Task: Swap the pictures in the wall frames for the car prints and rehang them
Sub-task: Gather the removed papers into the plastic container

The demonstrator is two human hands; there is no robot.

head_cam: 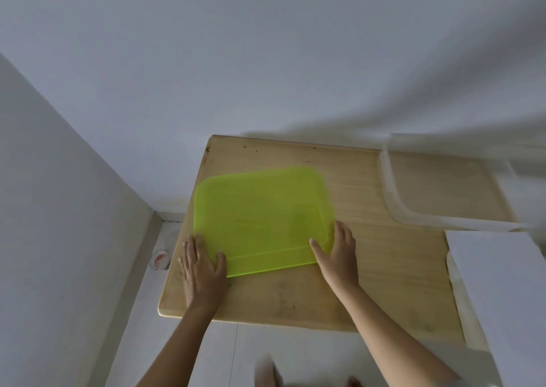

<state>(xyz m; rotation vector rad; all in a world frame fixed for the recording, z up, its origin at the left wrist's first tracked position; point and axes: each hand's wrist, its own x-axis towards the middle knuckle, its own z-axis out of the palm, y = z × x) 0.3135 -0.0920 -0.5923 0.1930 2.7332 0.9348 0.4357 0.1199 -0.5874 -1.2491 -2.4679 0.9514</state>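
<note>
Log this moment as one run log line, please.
left hand: flat on green lid's near-left corner | right hand: at its near-right edge | lid: flat on wooden table | frames: none visible

We are looking from one head-worn wide-angle camera, facing forward and steeply down at the wooden counter (384,262) close below us, the white wall (266,61) rising behind its far edge.

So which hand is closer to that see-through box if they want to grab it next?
The right hand, probably. It rests on the green lid's right edge, on the same side of the wooden table as the clear box. The left hand would have to cross over.
</note>
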